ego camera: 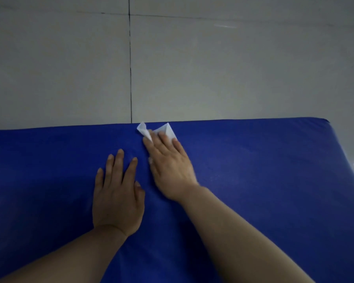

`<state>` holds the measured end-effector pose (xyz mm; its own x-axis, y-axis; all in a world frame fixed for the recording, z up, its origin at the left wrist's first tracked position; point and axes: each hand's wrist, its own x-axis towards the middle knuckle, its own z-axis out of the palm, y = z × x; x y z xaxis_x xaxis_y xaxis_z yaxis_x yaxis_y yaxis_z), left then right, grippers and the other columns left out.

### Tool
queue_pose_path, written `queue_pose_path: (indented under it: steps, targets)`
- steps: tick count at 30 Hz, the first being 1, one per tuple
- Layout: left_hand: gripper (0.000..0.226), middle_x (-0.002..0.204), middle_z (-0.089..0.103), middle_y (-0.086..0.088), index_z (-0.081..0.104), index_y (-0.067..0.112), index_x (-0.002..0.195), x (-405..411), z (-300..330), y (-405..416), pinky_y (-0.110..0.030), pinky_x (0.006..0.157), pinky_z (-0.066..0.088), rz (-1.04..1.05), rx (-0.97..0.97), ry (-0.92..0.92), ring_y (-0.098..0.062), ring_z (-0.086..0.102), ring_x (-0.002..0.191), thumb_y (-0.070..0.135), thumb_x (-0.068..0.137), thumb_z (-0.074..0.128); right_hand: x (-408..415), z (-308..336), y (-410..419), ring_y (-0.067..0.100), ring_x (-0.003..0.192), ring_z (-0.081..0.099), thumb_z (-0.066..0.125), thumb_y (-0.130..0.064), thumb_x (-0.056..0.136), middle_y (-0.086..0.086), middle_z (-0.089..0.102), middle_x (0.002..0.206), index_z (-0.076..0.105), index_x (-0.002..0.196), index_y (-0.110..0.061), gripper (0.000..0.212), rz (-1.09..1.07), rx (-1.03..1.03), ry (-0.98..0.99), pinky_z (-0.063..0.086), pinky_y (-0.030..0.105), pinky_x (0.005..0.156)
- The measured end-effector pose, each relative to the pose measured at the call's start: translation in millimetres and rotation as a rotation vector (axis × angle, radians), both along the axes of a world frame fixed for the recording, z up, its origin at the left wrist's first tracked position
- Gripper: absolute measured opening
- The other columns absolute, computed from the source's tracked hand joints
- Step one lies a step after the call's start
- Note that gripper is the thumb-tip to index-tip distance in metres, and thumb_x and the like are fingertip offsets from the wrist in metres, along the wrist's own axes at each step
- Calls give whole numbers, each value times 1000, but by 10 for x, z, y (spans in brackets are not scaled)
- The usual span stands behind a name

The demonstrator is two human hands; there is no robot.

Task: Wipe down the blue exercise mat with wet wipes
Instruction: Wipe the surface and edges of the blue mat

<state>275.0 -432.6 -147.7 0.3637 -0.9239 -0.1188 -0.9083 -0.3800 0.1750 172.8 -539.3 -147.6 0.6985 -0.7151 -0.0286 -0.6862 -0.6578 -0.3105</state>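
The blue mat fills the lower half of the view, its far edge running against a pale tiled floor. The right hand lies flat with straight fingers pressing a white wipe onto the mat close to that far edge, the wipe's crumpled corners sticking out beyond the fingertips. Just beside it and nearer the person, the left hand rests palm down on the mat, fingers straight and slightly spread, holding nothing.
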Motion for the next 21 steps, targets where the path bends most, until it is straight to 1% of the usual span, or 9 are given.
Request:
queue_pose_path:
  steps: [2, 4, 7, 10, 12, 14, 18, 19, 21]
  targets:
    - [63, 157, 19, -11, 38, 12, 144, 5, -4, 5, -47, 116, 15, 5, -15, 22, -28, 15, 144, 33, 89, 16, -233, 31, -142, 23, 138, 26, 37, -12, 92, 2, 37, 147, 18, 152, -19, 63, -62, -34, -74, 30, 35, 109]
    - [61, 156, 21, -11, 40, 11, 142, 3, -14, 8, -48, 115, 15, 6, -44, 40, -29, 16, 144, 32, 90, 17, -625, 35, -347, 34, 132, 34, 36, -2, 88, 9, 45, 135, 19, 151, -19, 67, -321, -54, -110, 38, 37, 99]
    - [59, 155, 23, -13, 42, 10, 141, -5, -25, 8, -49, 115, 16, 10, -67, 53, -31, 18, 144, 30, 90, 19, -1340, 26, -604, 33, 137, 27, 30, -5, 94, 12, 37, 144, 10, 152, -18, 63, -762, -42, -15, 29, 44, 110]
    - [59, 155, 23, -13, 41, 10, 141, -6, -36, 9, -48, 115, 14, 6, -76, 54, -30, 17, 144, 30, 90, 19, -1412, 14, -548, 22, 143, 16, 28, -15, 99, 5, 24, 155, 7, 152, -16, 57, -950, 22, 80, 12, 42, 117]
    - [59, 156, 22, -12, 40, 11, 142, -6, -33, 12, -47, 115, 13, 6, -69, 46, -30, 16, 144, 31, 90, 19, -1086, 27, -366, 26, 140, 22, 32, -13, 95, 7, 29, 151, 7, 153, -14, 63, -837, -37, 65, 13, 42, 116]
    - [58, 156, 21, -11, 40, 11, 142, -7, -23, 8, -47, 116, 13, 8, -59, 48, -29, 15, 145, 29, 90, 23, -651, 71, -37, 28, 140, 22, 32, -13, 90, 5, 34, 148, 8, 153, -14, 67, -584, -49, 2, 13, 41, 118]
    - [59, 157, 19, -12, 38, 12, 143, -6, -12, 6, -47, 116, 14, 3, -54, 48, -29, 14, 145, 29, 89, 22, -274, 25, 603, 21, 146, 17, 20, -25, 92, 1, 27, 156, 26, 150, -16, 59, -84, 26, -6, 21, 45, 117]
    - [59, 157, 19, -11, 37, 12, 144, -5, -13, 8, -47, 116, 13, 3, -55, 53, -28, 13, 145, 29, 89, 22, -346, 33, 588, 20, 145, 18, 21, -23, 92, -2, 24, 156, 24, 151, -18, 59, -57, 48, -24, 24, 44, 116]
    - [58, 157, 18, -10, 37, 13, 144, 1, -21, 6, -46, 117, 11, 13, -64, 70, -28, 12, 145, 28, 90, 24, -639, 59, 422, 25, 136, 32, 30, -11, 91, -3, 29, 147, 16, 152, -24, 64, -221, 25, -74, 37, 39, 106]
